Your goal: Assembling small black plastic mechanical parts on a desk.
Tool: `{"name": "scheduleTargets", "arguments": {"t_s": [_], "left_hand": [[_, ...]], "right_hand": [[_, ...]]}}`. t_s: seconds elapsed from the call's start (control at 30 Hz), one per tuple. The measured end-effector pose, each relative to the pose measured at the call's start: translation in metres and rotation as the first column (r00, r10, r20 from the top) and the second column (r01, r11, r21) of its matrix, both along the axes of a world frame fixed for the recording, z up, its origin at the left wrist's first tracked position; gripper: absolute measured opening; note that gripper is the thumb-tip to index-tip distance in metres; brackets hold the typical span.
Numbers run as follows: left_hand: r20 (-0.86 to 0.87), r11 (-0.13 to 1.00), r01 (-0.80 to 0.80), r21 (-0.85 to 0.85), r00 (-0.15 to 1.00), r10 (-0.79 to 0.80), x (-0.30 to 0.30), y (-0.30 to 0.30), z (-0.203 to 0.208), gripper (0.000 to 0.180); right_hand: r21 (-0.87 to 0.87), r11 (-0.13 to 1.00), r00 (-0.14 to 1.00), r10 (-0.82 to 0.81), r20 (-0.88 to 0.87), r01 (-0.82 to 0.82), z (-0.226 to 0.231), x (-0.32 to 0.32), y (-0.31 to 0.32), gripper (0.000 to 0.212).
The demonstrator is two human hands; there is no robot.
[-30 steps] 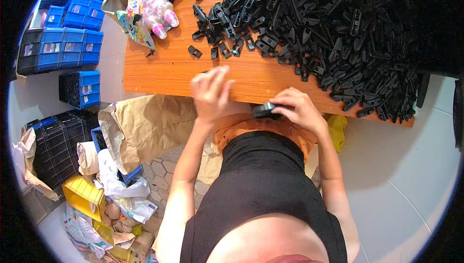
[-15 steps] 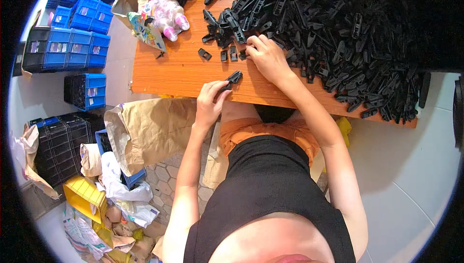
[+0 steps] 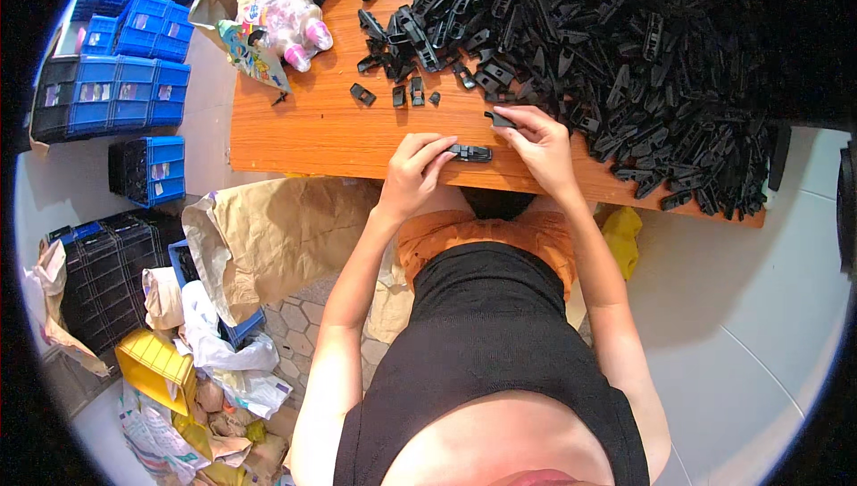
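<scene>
Well, my left fingers (image 3: 427, 144) clamped one long black part (image 3: 473, 153), my right fingers (image 3: 528, 118) one small piece (image 3: 498, 118); four loose bits (image 3: 417, 91) lay beyond my left.

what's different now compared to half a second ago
The right hand has moved right and back toward the person from the loose parts, now pinching a small black piece. The left hand has shifted right and slightly away from the body; its long black part has swung to point right. The heap of black parts and the blue crates look unchanged.
</scene>
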State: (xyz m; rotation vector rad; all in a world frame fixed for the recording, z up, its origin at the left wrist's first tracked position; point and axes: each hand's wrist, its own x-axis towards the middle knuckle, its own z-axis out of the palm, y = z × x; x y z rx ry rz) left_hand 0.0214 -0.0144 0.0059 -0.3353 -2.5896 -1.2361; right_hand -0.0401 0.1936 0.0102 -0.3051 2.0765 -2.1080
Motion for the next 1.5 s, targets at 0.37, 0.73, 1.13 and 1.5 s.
{"name": "scheduleTargets", "arguments": {"t_s": [0.37,0.73,1.13,1.5], "left_hand": [[-0.07,0.995,-0.011,-0.096,0.998,0.004,-0.002,0.006,-0.002,0.029],[-0.038,0.996,-0.003,-0.094,0.999,0.0,-0.002,0.002,-0.005,0.035],[-0.075,0.99,0.051,-0.131,0.995,-0.061,-0.005,0.005,-0.001,0.033],[-0.209,0.843,-0.18,-0.507,0.974,0.082,0.001,-0.004,-0.003,0.037]], "right_hand": [[0.374,0.925,0.873,0.233,-0.428,-0.063,0.004,0.026,0.008,0.039],[0.392,0.919,0.827,0.244,-0.507,-0.031,-0.009,0.014,0.023,0.033],[0.396,0.918,0.814,0.22,-0.537,0.013,-0.01,0.02,0.009,0.031],[0.692,0.677,0.804,0.543,-0.242,-0.249,0.05,0.039,0.059,0.035]]}}
